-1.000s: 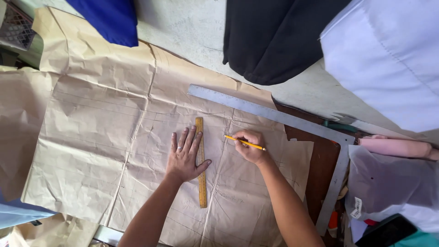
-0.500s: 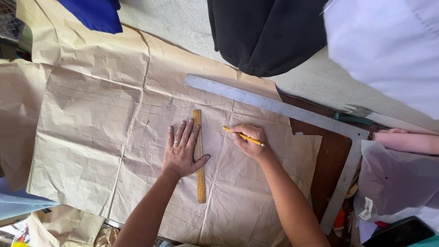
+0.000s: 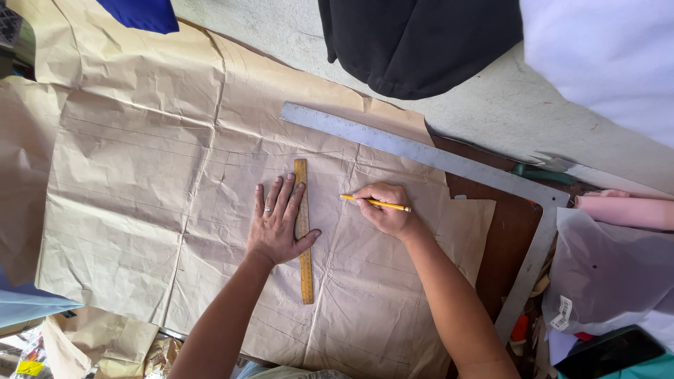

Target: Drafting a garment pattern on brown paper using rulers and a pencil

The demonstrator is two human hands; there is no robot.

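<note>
Left hand [image 3: 277,224] flat, fingers spread, pressing wooden ruler [image 3: 303,231] onto brown paper [image 3: 140,182]; palm hides part of ruler. Right hand [image 3: 385,209] pinches yellow pencil [image 3: 375,203], tip on paper right of ruler. Metal square [image 3: 435,156] beyond right hand; markings too small to read.

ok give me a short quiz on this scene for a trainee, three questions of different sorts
1. True or false: the left hand lies flat, pressing the wooden ruler onto the brown paper.
2. What does the right hand hold? A) scissors B) a yellow pencil C) a piece of chalk
3. Fill in: the long metal L-square lies on the far side of the ruler, and its short arm runs down the ____ side of the table.

Key: 1 true; 2 B; 3 right
</note>
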